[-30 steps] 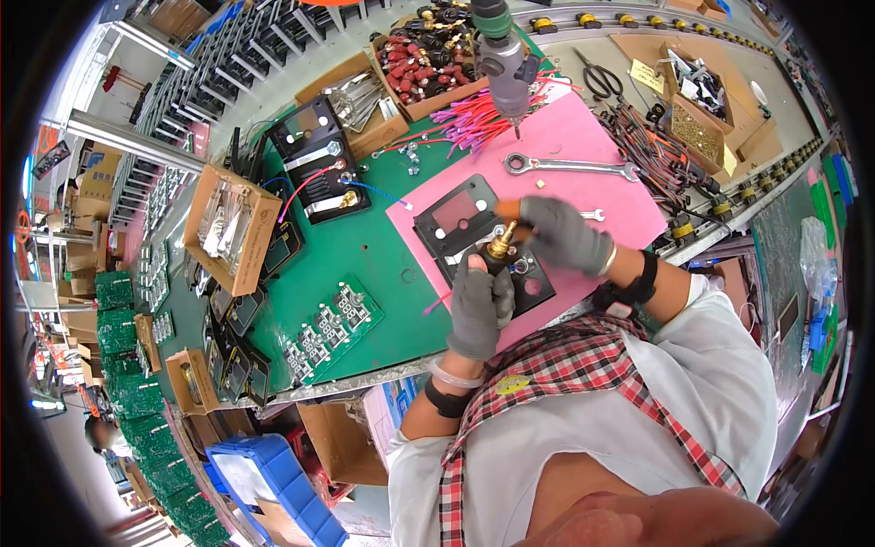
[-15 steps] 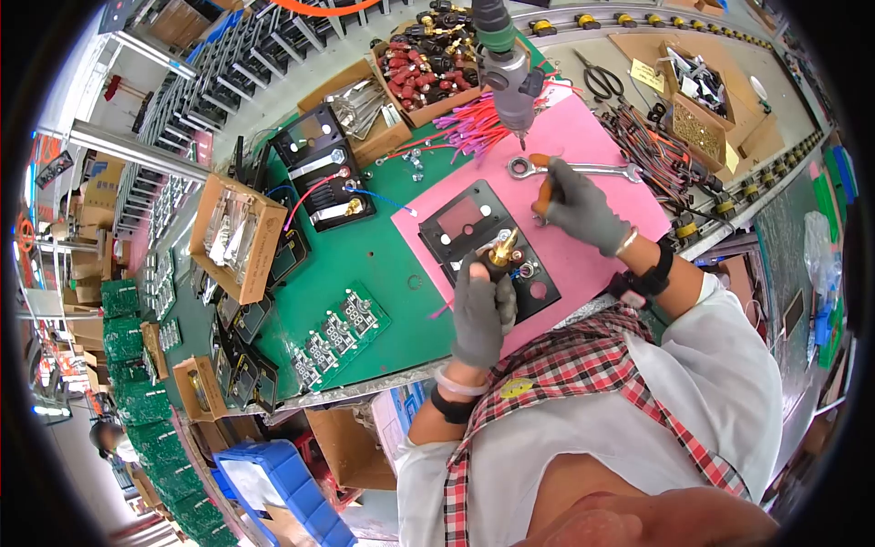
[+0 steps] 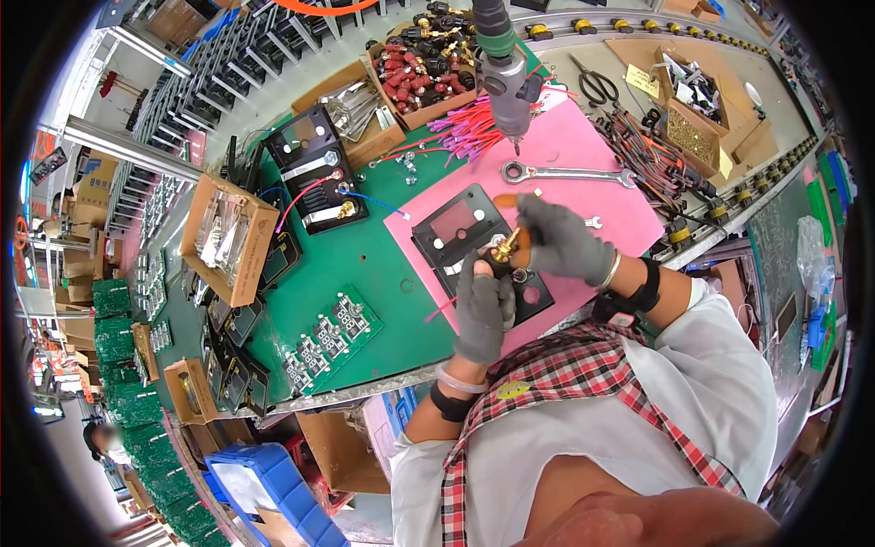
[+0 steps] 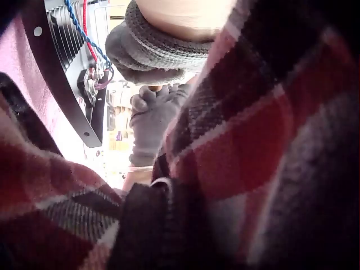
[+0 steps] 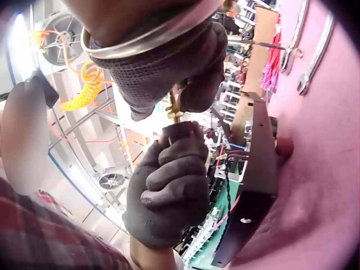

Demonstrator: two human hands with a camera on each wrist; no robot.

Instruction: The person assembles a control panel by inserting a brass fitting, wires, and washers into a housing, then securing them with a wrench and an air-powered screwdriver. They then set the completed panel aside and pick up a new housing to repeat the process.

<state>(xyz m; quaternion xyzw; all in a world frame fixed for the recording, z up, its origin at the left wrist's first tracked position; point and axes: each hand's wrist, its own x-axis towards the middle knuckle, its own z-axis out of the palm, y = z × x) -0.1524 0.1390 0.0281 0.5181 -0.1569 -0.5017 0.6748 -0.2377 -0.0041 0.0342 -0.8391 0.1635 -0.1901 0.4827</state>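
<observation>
My left hand (image 3: 481,314), in a grey glove, holds a black connector (image 5: 179,130) in curled fingers. A brass fitting (image 3: 506,244) sticks up from its top. My right hand (image 3: 563,241), gloved with orange-brown fingertips showing, is at this fitting, thumb and fingers around its upper end in the right wrist view. Under both hands lies a black panel (image 3: 452,223) with round and rectangular cutouts and metal terminals. The left wrist view is mostly covered by checked apron cloth (image 4: 242,146).
The panel lies on a pink mat (image 3: 583,137), with a combination wrench (image 3: 570,173) behind it. A power driver (image 3: 507,87) hangs above. Left are a wired black panel (image 3: 314,173) and circuit boards (image 3: 333,330). A box of red and black connectors (image 3: 419,73) stands at the back.
Half a second ago my right hand was away from the fitting, over the mat near the wrench. It has come back to the brass fitting. The left hand keeps its hold.
</observation>
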